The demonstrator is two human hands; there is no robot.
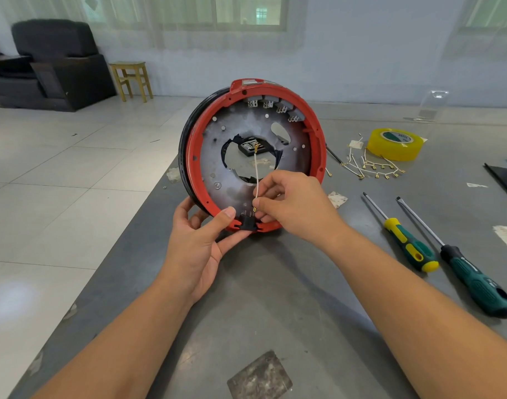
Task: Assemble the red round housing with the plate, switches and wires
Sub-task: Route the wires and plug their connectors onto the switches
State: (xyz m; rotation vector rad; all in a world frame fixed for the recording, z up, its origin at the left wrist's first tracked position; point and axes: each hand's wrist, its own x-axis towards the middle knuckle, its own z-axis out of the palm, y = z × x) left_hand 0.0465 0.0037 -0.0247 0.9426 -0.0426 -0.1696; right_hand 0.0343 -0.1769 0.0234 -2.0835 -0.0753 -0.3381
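The red round housing point(318, 133) stands on edge on the grey table, tilted back, with a grey metal plate point(217, 145) inside it. Several grey switches point(271, 101) sit along its top inner rim. A black switch point(248, 221) sits in the bottom rim. My left hand point(200, 237) grips the lower rim, thumb beside that black switch. My right hand point(289, 203) pinches a short white wire point(256, 171) near its lower brass terminal, just above the black switch's pins. The wire's upper terminal points up in front of the plate's centre hole.
A heap of loose white wires with brass terminals point(373, 165) lies right of the housing, beside a yellow tape roll point(396, 144). Two green-handled screwdrivers point(405, 240) point(471, 275) lie at the right. A black case point(251, 146) shows through the plate's hole. The table's left edge drops to tiled floor.
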